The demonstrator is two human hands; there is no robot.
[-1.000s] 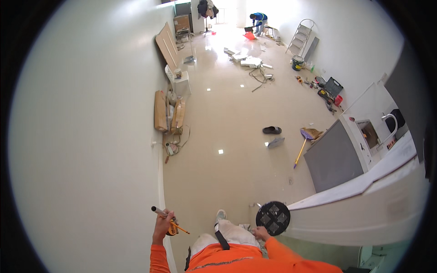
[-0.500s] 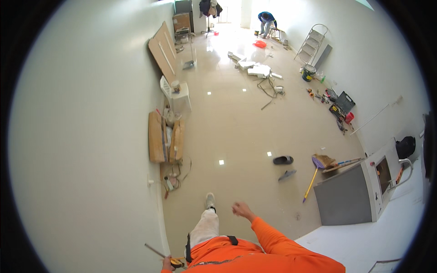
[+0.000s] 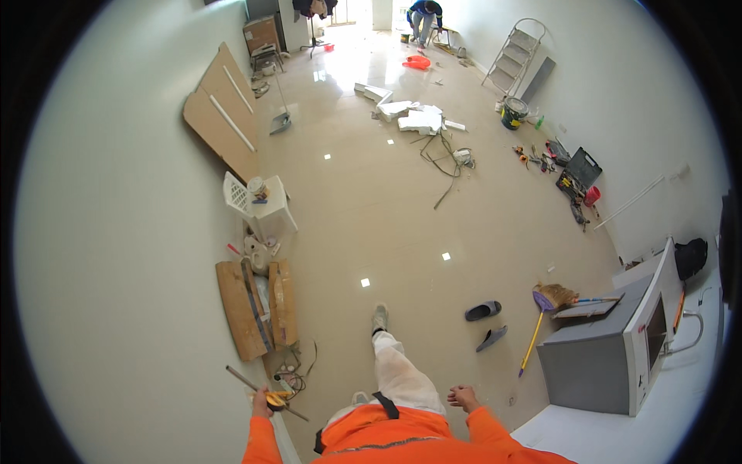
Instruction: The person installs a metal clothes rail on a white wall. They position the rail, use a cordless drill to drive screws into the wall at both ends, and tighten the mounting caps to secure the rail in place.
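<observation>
My left hand (image 3: 261, 401) grips a yellow-and-black tape measure (image 3: 277, 400) along with a thin rod (image 3: 240, 376) near the left wall. My right hand (image 3: 462, 397) hangs beside my leg, fingers loosely bent and apart, with nothing in them. A pale shoe (image 3: 380, 315) shows on the tiled floor (image 3: 363, 232) ahead of me. Flattened cardboard (image 3: 232, 305) lies left of my path; two grey slippers (image 3: 483, 310) and a yellow-handled broom (image 3: 529, 344) lie to the right.
A grey cabinet with sink (image 3: 580, 363) stands right. Leftward are a white chair (image 3: 272, 201) and leaning board (image 3: 205, 116); foam scraps (image 3: 417, 120) and cables lie mid-floor. Tools (image 3: 576, 182), a bucket (image 3: 514, 116) and stepladder (image 3: 514, 54) line the right wall. A co-worker (image 3: 423, 23) bends far back.
I have moved forward along the room, so chair, cardboard and cabinet appear nearer. My right hand has left the black round object seen earlier and swung down. The co-worker's pose has shifted.
</observation>
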